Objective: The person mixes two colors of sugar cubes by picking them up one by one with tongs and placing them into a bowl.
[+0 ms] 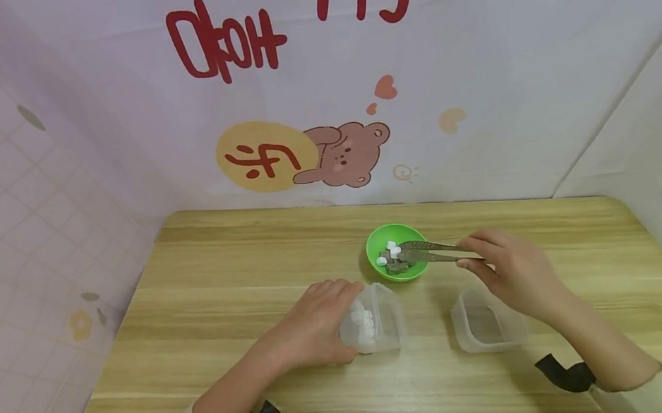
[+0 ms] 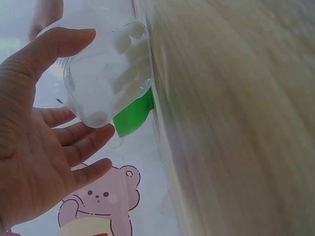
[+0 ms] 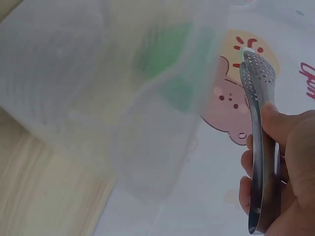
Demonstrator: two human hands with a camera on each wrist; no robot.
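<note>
Tongs [image 3: 268, 157] were in the right hand [image 1: 517, 271], with the thumb on one side and the fingers bent round the other. Their tips were inside the green bowl [image 1: 395, 232], at a white bit [image 1: 395, 250]. I could not tell if they had a tight hold on it.

The left hand [image 1: 319, 322] held the left box [image 1: 389, 315] between thumb and fingers. Its little finger stuck out a bit. White lumps [image 1: 364, 324] were in that box.

It looked like the step was putting a white bit in the bowl. I think the next move called for letting the tongs spread, then lifting them clear without knocking the bowl.

The right arm reached up from the low right side, and its hand was near the bowl, back side up. The left arm reached in from the low left side.

Dark cubes [image 1: 398, 268] sat in the bowl too. The right box [image 1: 494, 340] stood on the table [image 1: 249, 261] below the right hand. Behind it all was a wall with a pink bear [image 1: 344, 156].
</note>
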